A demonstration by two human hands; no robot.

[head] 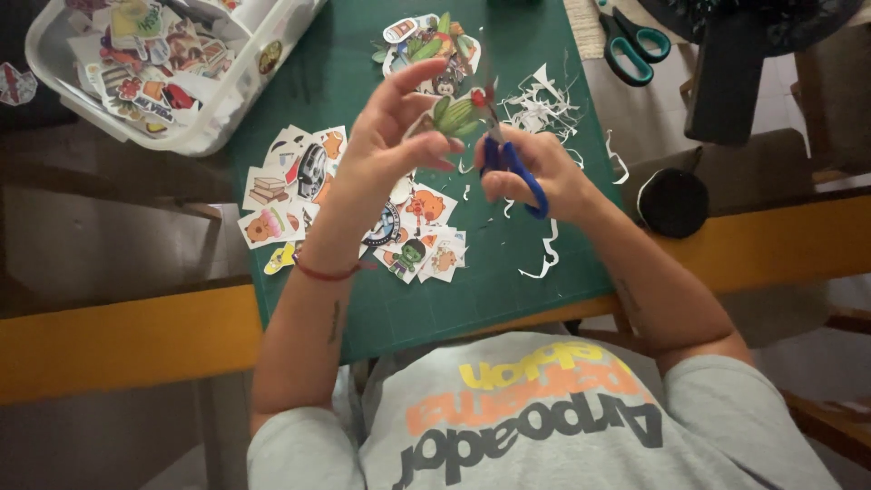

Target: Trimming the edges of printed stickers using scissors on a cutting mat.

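A dark green cutting mat (363, 299) lies on the counter; a clear plastic tub (218, 127) of printed stickers sits top left; teal-handled scissors (631, 45) rest top right; a round black disc (672, 202) lies beside the mat.

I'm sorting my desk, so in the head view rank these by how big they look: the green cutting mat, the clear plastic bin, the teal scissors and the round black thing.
1. green cutting mat
2. clear plastic bin, partly out of frame
3. teal scissors and round black thing: look alike, unranked

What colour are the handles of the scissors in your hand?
Blue. The scissors in the right hand have blue handles, seen in the head view.
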